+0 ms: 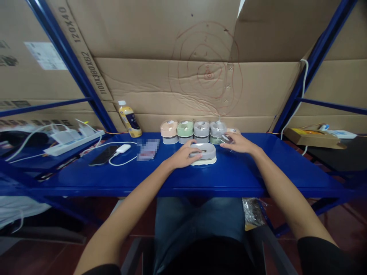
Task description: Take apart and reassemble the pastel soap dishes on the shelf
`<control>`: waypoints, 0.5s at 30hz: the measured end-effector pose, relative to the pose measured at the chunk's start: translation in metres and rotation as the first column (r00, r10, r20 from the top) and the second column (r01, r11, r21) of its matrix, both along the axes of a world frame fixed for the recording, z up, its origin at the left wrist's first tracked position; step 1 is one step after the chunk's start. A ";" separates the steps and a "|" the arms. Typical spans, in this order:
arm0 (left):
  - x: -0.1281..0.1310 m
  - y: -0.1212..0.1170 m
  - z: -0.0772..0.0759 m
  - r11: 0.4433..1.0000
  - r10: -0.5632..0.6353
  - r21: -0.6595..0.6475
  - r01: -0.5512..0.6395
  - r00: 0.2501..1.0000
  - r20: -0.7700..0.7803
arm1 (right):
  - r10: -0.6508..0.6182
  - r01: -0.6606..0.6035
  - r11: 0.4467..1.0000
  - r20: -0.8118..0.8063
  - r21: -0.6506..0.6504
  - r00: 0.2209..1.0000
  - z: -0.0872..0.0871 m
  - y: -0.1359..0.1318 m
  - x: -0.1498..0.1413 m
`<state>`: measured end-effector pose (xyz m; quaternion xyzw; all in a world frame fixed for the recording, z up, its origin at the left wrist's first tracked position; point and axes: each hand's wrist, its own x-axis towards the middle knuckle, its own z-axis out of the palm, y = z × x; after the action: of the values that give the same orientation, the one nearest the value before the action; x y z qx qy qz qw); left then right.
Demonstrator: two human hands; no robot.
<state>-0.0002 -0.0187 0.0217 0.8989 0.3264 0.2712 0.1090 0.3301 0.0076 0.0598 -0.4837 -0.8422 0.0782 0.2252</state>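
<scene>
On the blue shelf table in front of me sits a grey oval container with an opening in its top, resting on a cream wavy-edged base. My left hand grips its left side, fingers over the rim. Slightly farther back, the fingers of my right hand close around a clear plastic piece, whose full shape is partly hidden. Behind stands a row of stacked oval containers: a peach one, a green one, a grey one and a clear-topped grey one.
To the left lie a phone, a white adapter with cable, and a blurred-out item. A yellow bottle leans near the cardboard backing. A power strip is farther left; a cardboard box lies right.
</scene>
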 end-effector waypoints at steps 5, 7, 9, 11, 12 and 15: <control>0.004 -0.001 -0.005 0.999 -0.011 -0.037 0.011 1.000 0.001 | 0.030 -0.029 0.999 -0.070 0.015 0.997 -0.002 -0.005 -0.010; 0.004 0.000 -0.005 0.999 0.003 -0.032 -0.002 1.000 0.031 | 0.073 -0.071 0.997 -0.089 0.033 0.993 -0.004 -0.008 -0.015; 0.004 0.000 -0.006 1.000 0.020 -0.026 -0.019 0.998 0.066 | 0.135 -0.131 0.991 -0.106 0.040 0.985 -0.006 -0.012 -0.021; 0.006 0.000 -0.007 0.999 0.041 -0.035 -0.038 0.995 0.095 | 0.199 -0.196 0.980 -0.107 0.044 0.974 -0.008 -0.015 -0.028; 0.007 0.000 -0.007 0.998 0.051 -0.048 -0.046 0.993 0.106 | 0.226 -0.222 0.974 -0.100 0.045 0.969 -0.009 -0.016 -0.032; 0.012 -0.003 -0.010 0.995 0.060 -0.090 -0.049 0.991 0.122 | 0.284 -0.282 0.959 -0.075 0.040 0.956 -0.012 -0.019 -0.043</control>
<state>0.0121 -0.0215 0.0113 0.8653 0.3548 0.3153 0.1608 0.2869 -0.0117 0.0476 -0.3514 -0.8941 0.1166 0.2520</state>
